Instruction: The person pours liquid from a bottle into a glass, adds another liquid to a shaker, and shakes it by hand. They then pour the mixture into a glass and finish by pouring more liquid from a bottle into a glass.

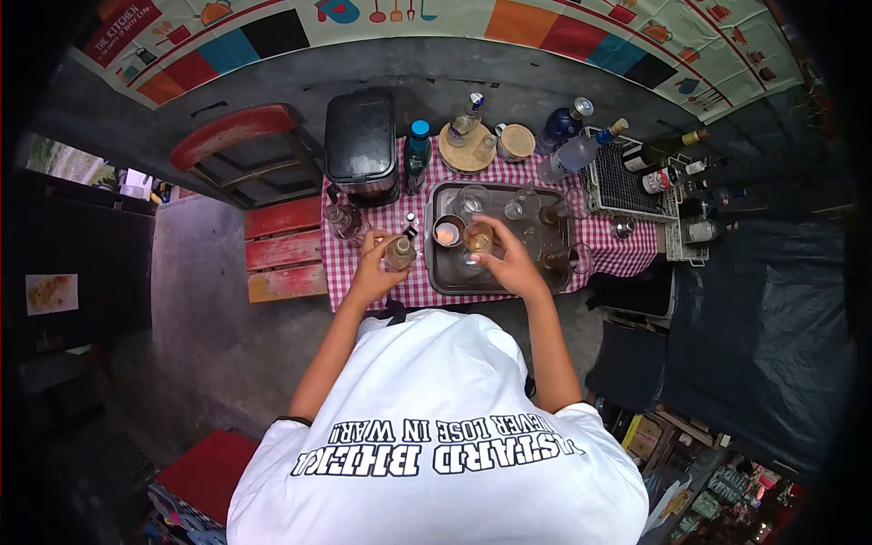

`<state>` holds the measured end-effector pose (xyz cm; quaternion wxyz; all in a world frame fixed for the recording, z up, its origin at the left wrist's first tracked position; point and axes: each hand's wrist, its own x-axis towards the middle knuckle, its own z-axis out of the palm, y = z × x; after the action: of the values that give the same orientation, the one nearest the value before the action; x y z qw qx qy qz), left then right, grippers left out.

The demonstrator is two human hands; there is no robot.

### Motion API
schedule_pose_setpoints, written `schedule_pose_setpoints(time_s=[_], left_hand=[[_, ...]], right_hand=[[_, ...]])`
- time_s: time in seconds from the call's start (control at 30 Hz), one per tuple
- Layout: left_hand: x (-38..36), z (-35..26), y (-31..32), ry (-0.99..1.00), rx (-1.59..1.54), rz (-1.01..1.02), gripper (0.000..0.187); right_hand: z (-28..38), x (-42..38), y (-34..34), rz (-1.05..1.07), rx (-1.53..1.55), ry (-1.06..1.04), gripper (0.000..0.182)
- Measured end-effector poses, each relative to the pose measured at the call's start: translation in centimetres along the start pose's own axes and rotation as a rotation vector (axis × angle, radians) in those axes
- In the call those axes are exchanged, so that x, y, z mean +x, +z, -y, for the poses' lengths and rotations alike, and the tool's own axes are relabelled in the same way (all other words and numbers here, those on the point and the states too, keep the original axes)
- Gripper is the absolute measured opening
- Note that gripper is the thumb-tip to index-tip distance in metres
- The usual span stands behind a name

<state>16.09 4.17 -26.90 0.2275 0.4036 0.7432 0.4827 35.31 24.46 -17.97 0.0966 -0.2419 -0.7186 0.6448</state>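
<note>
My left hand [371, 274] is wrapped round a clear glass bottle [400, 253] at the front edge of the checked cloth, left of the tray. Over the tray, my right hand [511, 267] grips a small glass [478, 238] with amber liquid in it. Close beside that glass stands a metal cup [447, 232] with something pale orange inside. The brown tray [445, 282] also carries several glasses, among them a clear glass [520, 205] near its back and a glass [576, 258] lying at its right side. Another dark glass bottle [344, 221] stands behind my left hand.
Along the back are a black bin [361, 145], a teal-capped bottle [417, 154], a round wooden board [465, 162] and a lidded mug [516, 143]. Several bottles and a wire rack [627, 182] crowd the right side. A red chair [283, 254] touches the left edge.
</note>
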Motion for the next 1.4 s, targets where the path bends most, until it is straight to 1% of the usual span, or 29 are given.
schedule_pose_setpoints(time_s=[0.13,0.27,0.33,0.4,0.43,0.5,0.57,0.63,0.83,0.9,1.0,1.13,1.23,1.3,1.33,1.4], left_hand=[[-1.2,3.8,2.2,-0.057,0.086,-0.071,0.063],[-1.2,6.2,3.5,-0.128,0.039,-0.074,0.061],[-1.0,7.8,4.1,-0.135,0.024,-0.096,0.06],[-0.9,8.4,4.5,-0.109,0.036,-0.133,0.061],[-0.8,8.7,4.6,-0.087,0.053,-0.171,0.062],[-0.7,9.2,4.8,-0.091,0.051,-0.17,0.063],[-0.5,9.4,4.9,-0.075,0.028,-0.185,0.062],[-0.5,9.3,4.9,-0.1,0.015,-0.164,0.061],[-0.7,10.3,4.7,-0.041,0.013,-0.148,0.061],[-0.9,10.3,4.3,-0.072,0.024,-0.117,0.061],[-1.1,10.6,3.7,-0.087,0.03,-0.077,0.061],[-1.0,10.4,3.6,-0.106,0.062,-0.046,0.06],[-1.0,10.4,3.5,-0.099,0.033,-0.035,0.06],[-0.9,10.6,3.5,-0.113,0.03,-0.032,0.06],[-0.9,10.7,3.5,-0.111,0.027,-0.026,0.06],[-0.8,11.1,3.5,-0.079,-0.023,-0.068,0.056]], right_hand=[[-3.0,1.2,-0.7,0.036,-0.066,0.044,0.057],[-6.2,2.8,-1.5,0.079,-0.153,0.116,0.057],[-6.0,3.5,-1.9,0.099,-0.198,0.145,0.058],[-4.1,3.9,-1.8,0.168,-0.459,0.113,0.06],[-4.2,4.2,-1.8,0.165,-0.467,0.113,0.06],[-4.6,4.8,-1.6,0.198,-0.667,-0.011,0.064],[-4.6,5.3,-1.6,0.216,-0.681,0.014,0.065],[-4.2,5.5,-1.5,0.234,-0.693,0.043,0.066],[-2.8,6.2,-1.3,0.243,-0.808,0.083,0.066],[-2.7,6.4,-1.2,0.229,-0.855,0.018,0.066],[-2.5,6.7,-0.9,0.233,-0.884,0.066,0.065],[-2.2,7.0,-0.5,0.208,-0.934,0.078,0.064],[-1.6,6.9,-0.1,0.18,-0.985,0.11,0.065],[-1.6,6.5,0.2,0.111,-0.889,0.06,0.061],[-1.6,6.3,0.5,0.107,-0.89,0.066,0.061],[-1.5,5.5,1.7,-0.039,-0.759,0.025,0.056]])
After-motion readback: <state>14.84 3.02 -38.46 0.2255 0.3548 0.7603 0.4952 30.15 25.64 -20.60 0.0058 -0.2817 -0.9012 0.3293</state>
